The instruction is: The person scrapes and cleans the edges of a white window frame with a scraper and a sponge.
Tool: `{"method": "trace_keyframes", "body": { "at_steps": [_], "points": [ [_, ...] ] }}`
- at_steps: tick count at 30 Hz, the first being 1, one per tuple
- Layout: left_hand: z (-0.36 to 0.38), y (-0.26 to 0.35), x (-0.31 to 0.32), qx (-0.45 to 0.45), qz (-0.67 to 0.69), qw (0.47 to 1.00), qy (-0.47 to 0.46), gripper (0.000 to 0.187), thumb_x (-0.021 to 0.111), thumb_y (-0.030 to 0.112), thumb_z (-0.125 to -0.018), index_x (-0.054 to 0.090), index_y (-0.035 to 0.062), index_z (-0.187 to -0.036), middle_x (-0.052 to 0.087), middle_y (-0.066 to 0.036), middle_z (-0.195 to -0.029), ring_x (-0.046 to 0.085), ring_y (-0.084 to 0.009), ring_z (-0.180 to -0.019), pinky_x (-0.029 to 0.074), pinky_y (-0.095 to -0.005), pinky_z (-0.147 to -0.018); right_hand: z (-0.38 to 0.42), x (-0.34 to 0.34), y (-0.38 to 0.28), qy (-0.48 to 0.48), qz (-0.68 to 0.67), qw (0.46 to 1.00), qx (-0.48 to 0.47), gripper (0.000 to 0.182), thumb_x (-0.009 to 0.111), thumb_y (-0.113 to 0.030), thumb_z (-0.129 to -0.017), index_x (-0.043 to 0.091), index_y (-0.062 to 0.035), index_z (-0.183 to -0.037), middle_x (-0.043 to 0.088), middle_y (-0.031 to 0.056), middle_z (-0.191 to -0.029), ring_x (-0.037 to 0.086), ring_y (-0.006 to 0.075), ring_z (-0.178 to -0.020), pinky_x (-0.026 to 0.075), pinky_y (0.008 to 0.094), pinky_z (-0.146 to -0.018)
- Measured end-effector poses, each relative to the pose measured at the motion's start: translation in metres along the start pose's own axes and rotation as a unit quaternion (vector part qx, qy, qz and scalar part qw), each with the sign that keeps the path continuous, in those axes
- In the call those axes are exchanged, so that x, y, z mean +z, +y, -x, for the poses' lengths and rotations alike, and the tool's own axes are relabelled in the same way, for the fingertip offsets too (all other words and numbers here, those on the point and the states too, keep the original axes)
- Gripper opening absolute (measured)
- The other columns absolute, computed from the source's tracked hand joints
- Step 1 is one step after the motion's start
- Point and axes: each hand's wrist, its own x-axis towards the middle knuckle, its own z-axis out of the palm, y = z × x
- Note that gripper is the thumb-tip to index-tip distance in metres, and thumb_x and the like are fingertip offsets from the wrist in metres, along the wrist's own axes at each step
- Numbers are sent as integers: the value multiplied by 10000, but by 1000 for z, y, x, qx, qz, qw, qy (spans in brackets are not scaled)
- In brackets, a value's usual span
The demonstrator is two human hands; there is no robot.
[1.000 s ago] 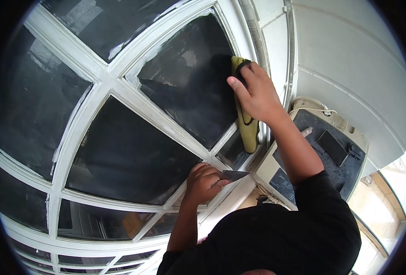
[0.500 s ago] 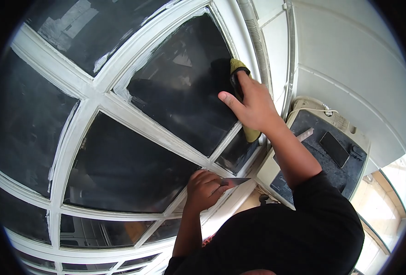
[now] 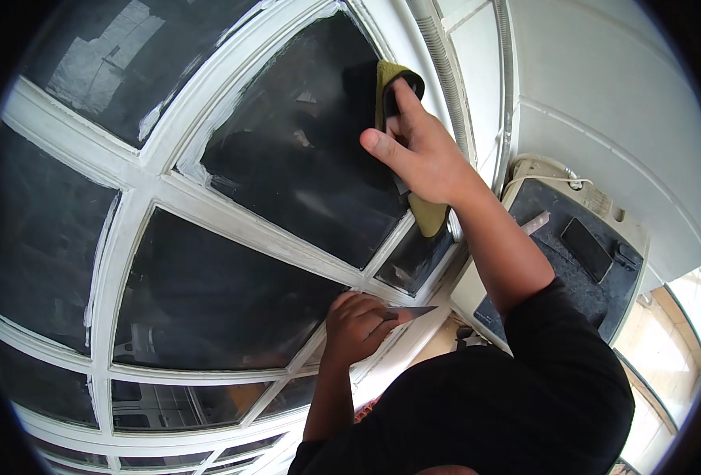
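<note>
My right hand (image 3: 426, 154) is closed on a folded piece of sandpaper (image 3: 427, 215), olive-yellow on one face and dark on the other. It lies against the right edge of a dark glass pane (image 3: 287, 158), by the white frame (image 3: 402, 47), with the thumb stretched out over the glass. Lower down, my left hand (image 3: 354, 326) is wrapped round a putty knife (image 3: 414, 313) whose thin metal blade points right. Its knuckles are close to a white glazing bar (image 3: 311, 249); the knife's handle is hidden in the fist.
White smears mark the frame and neighbouring panes (image 3: 208, 293). At right stands a cream-coloured appliance (image 3: 465, 285) with a dark top, carrying a phone (image 3: 586, 249), a pale stick (image 3: 535, 223) and a small black object (image 3: 626, 255). A ribbed conduit (image 3: 445, 79) runs beside the frame.
My right hand has slid up and slightly left along the pane's edge with the sandpaper, which now shows its fold more openly. My left hand keeps the putty knife in nearly the same place.
</note>
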Motion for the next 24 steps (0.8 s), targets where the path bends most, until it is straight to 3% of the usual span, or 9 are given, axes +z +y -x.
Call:
{"method": "trace_keyframes", "body": {
  "at_steps": [11, 13, 24],
  "points": [
    [0, 0, 0, 7, -7, 1000, 1, 218, 766, 330, -758, 720, 117, -748, 690, -33, -840, 659, -218, -841, 415, -426, -939, 0, -4, 2, -16, 4, 999, 38, 1027, 678, -542, -861, 233, 177, -1444, 561, 87, -667, 591, 182, -650, 465, 300, -603],
    [1, -1, 0, 6, -12, 1000, -5, 216, 765, 328, -758, 721, 118, -749, 689, -33, -839, 659, -217, -843, 415, -426, -940, -11, -5, -9, -21, -61, 998, 15, 1015, 681, -529, -863, 240, 179, -1442, 564, 79, -669, 591, 176, -639, 465, 291, -601],
    [-4, 4, -3, 18, -25, 1000, 3, 169, 771, 254, -749, 686, 112, -716, 671, -1, -797, 655, -198, -833, 439, -391, -903, -21, -8, -20, -5, 12, 1000, -5, 1034, 684, -558, -854, 250, 173, -1442, 567, 76, -656, 587, 171, -602, 465, 280, -584]
  ]
}}
